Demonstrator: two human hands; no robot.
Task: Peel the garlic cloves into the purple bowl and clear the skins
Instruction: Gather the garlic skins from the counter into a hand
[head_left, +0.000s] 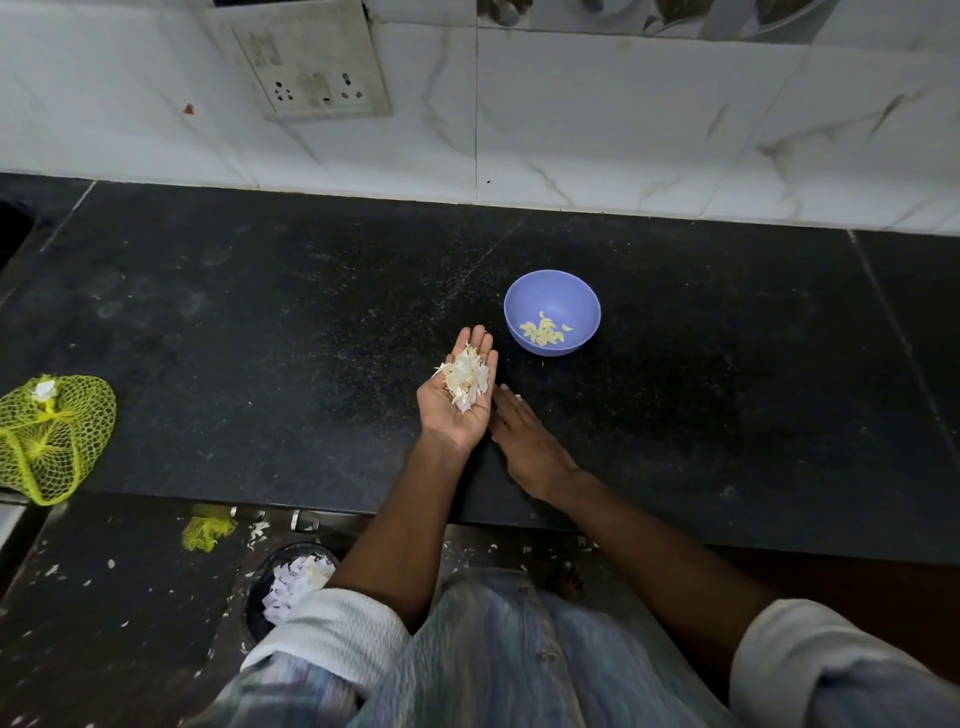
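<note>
The purple bowl (552, 312) stands on the black counter (311, 338) with several peeled garlic cloves (544, 331) inside. My left hand (457, 410) is held palm up just left of the bowl, fingers straight, carrying a heap of white garlic skins (466, 378). My right hand (524, 441) lies flat on the counter beside it, fingers straight, its edge close to the left palm. A small white scrap shows at its fingertips.
A yellow-green mesh bag (52, 436) lies at the counter's left front edge. Below the counter a dark bin (260, 597) holds white scraps. A torn mesh piece (207, 532) and skin flakes litter the floor. A tiled wall with a socket plate (311, 67) backs the counter.
</note>
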